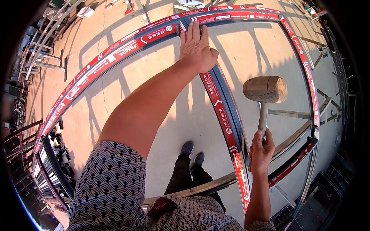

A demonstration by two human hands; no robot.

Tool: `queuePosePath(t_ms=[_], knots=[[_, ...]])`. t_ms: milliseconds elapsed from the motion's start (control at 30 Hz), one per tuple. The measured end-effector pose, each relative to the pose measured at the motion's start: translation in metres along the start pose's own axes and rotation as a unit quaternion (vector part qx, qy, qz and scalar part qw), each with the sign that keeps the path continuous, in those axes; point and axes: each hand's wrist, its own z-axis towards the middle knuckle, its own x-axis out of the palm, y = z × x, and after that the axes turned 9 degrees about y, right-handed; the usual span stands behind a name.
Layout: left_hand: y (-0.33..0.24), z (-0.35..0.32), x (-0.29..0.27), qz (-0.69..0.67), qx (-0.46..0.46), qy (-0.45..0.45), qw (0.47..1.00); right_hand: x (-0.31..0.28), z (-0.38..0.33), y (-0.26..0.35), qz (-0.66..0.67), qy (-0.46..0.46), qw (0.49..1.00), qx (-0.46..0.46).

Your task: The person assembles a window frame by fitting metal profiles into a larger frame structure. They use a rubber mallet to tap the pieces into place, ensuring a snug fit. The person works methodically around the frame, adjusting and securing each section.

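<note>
A large metal window frame (127, 49), its bars covered in red printed film, spreads around me at working height. My left hand (197, 50) reaches to the far side and lies over the joint where the middle bar (219, 101) meets the far bar. Its fingers are stretched out, with the tips at the far bar. In my right hand (262, 148), closed around the handle, is a mallet (265, 89) with a thick, worn, cracked tan head. The mallet stands head up, to the right of the middle bar and apart from it.
Beams (296, 139) run under the frame on the right and near my body. Metal racks (48, 57) stand at the left, beside piled material. A sunlit concrete floor (135, 82) with long shadows shows through the frame. My shoes (187, 148) are below.
</note>
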Motion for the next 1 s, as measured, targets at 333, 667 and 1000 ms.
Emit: queuePosePath(t_ms=[333,667,1000], knots=[[0.053,0.035,-0.013,0.009,0.212,0.011,0.977,-0.008,-0.007,-0.002,-0.034,0.059,0.997,-0.034],[0.08,0.077,-0.032,0.112,0.316,0.126,0.934,-0.022,-0.003,0.022,-0.083,0.137,0.982,-0.103],[0.067,0.082,-0.025,0.046,0.313,0.107,0.943,0.015,0.008,0.052,-0.188,0.102,0.965,-0.149]])
